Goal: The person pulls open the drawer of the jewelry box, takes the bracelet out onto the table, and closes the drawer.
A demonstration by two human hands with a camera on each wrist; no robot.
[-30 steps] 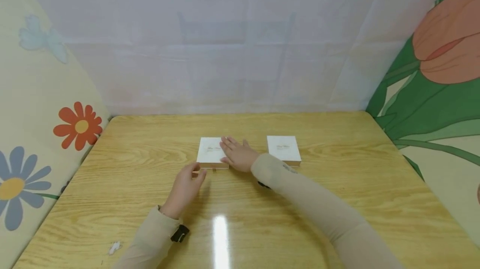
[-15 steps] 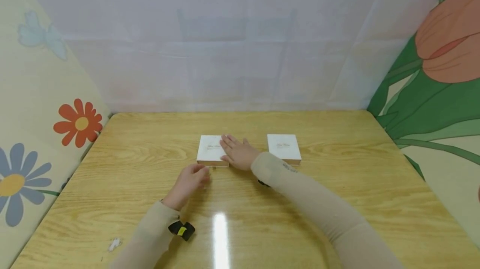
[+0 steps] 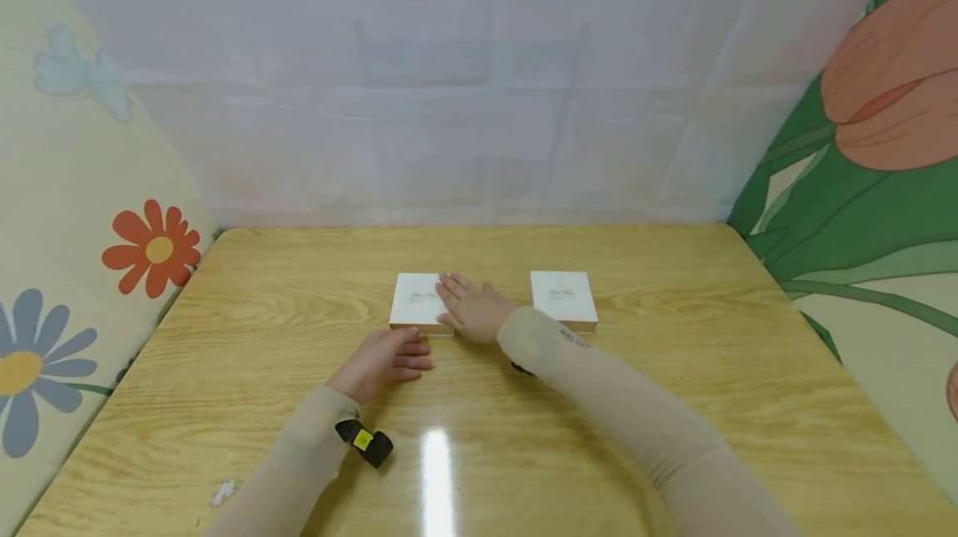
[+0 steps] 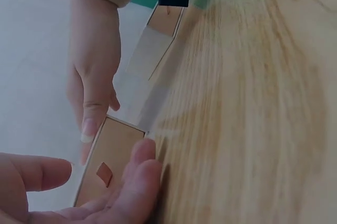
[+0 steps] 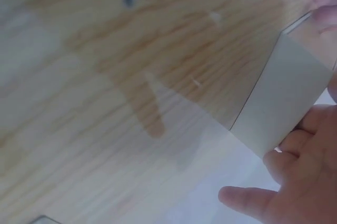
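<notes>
A flat white box (image 3: pixel 413 298) with gold lettering lies on the wooden table; its brown front bears a small ribbon tab (image 4: pixel 105 174). My right hand (image 3: pixel 475 312) rests on the right part of the lid with fingers extended, and the right wrist view shows those fingers along the upper edge of the box's pale side (image 5: pixel 281 92). At the front edge, my left hand (image 3: pixel 382 358) has its fingers reaching rightward. In the left wrist view its fingers are close beside the brown front and hold nothing; whether they touch it I cannot tell.
A second, similar white box (image 3: pixel 563 296) lies to the right, behind my right forearm. A small white patch (image 3: pixel 223 492) marks the table (image 3: pixel 659 404) at the front left. A pale cloth (image 3: pixel 464 105) hangs behind the far edge, with flower-print panels at both sides.
My left hand has moved slightly right along the box's front and turned, its fingers now straighter. My right hand has stayed on the lid. Neither box has visibly moved.
</notes>
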